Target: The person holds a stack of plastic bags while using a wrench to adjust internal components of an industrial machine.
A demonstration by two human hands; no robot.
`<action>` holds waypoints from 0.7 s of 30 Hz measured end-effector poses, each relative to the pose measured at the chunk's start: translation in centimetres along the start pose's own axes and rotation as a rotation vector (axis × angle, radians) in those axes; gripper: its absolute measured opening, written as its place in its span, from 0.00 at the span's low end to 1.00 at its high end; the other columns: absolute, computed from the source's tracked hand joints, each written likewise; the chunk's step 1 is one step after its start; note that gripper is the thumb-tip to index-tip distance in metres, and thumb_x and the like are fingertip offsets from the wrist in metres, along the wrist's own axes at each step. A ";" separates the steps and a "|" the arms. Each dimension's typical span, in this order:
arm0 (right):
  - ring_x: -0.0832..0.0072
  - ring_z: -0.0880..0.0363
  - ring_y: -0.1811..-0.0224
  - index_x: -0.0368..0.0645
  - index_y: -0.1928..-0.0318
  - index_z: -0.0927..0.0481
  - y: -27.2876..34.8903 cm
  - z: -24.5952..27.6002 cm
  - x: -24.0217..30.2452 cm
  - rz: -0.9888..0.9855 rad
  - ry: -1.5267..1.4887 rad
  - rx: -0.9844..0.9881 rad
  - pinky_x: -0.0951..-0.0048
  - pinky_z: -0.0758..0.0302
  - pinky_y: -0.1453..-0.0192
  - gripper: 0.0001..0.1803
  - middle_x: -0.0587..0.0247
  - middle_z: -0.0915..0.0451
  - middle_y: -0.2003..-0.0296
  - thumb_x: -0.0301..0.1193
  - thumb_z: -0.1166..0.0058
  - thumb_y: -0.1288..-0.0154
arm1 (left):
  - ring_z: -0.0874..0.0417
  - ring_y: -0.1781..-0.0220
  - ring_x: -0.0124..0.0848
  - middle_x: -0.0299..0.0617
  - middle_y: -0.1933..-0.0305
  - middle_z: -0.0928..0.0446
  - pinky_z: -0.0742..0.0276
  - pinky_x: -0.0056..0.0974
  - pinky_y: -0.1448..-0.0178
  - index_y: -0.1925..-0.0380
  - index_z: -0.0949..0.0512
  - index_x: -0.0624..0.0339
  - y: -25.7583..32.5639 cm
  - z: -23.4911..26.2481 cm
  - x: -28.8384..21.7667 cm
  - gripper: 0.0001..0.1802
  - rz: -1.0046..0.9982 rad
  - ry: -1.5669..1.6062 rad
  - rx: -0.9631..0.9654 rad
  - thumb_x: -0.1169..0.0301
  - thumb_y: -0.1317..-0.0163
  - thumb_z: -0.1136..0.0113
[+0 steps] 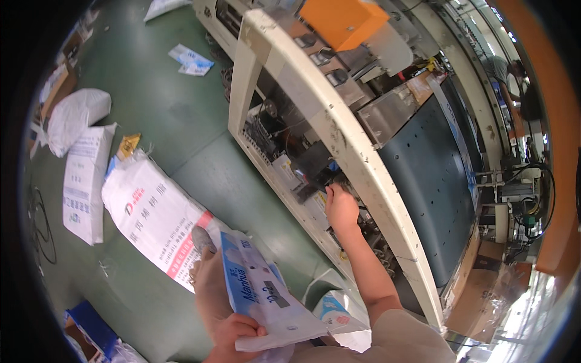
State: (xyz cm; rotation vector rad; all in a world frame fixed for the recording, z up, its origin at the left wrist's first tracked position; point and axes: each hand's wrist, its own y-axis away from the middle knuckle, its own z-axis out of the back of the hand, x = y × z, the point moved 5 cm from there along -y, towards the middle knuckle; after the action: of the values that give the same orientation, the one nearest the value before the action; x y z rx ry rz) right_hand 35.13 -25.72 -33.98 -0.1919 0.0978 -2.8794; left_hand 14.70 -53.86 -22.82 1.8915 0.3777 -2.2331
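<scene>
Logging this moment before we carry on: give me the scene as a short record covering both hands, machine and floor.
Left hand: gripping the near end of a blue-and-white printed plastic bag
Right hand: at the side opening of the cream machine frame; fingertip contact unclear
Machine: orange housing at the far end; dark perforated belt right of the frame
Floor: green; large white sack with red band lying left of the bag
</scene>
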 end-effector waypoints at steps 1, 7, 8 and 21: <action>0.59 0.22 0.73 0.40 0.70 0.24 0.3 -0.5 -0.3 -0.001 0.089 0.048 0.65 0.25 0.70 0.11 0.52 0.22 0.74 0.35 0.53 0.39 | 0.28 0.79 0.29 0.41 0.77 0.27 0.31 0.30 0.73 0.79 0.35 0.57 0.1 0.0 -0.6 0.14 -0.002 0.013 -0.014 0.80 0.57 0.37; 0.62 0.20 0.65 0.38 0.61 0.28 5.2 -6.7 -6.0 -0.116 0.361 0.483 0.66 0.22 0.67 0.12 0.51 0.23 0.64 0.34 0.57 0.38 | 0.28 0.78 0.27 0.41 0.78 0.28 0.32 0.29 0.73 0.80 0.36 0.57 1.0 -0.9 -2.4 0.13 0.005 0.033 0.002 0.81 0.56 0.39; 0.61 0.20 0.64 0.37 0.59 0.29 6.4 -8.2 -7.2 -0.122 0.373 0.514 0.65 0.22 0.65 0.13 0.51 0.24 0.62 0.33 0.57 0.39 | 0.29 0.77 0.28 0.41 0.77 0.29 0.32 0.30 0.72 0.79 0.35 0.57 0.8 -1.1 -2.8 0.13 -0.017 0.047 0.021 0.82 0.55 0.40; 0.63 0.26 0.55 0.39 0.50 0.40 11.2 -23.9 -13.2 -0.472 0.190 0.475 0.61 0.26 0.58 0.20 0.55 0.29 0.56 0.36 0.56 0.39 | 0.29 0.77 0.33 0.42 0.77 0.31 0.33 0.33 0.72 0.79 0.35 0.57 -0.2 -2.9 -3.2 0.14 -0.030 0.056 0.089 0.85 0.57 0.40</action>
State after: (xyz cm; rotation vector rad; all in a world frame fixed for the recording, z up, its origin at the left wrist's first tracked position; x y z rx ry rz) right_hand 47.21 -31.96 -60.17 0.1734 -0.6780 -3.2627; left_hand 17.86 -52.79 -20.10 2.0090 0.3216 -2.2558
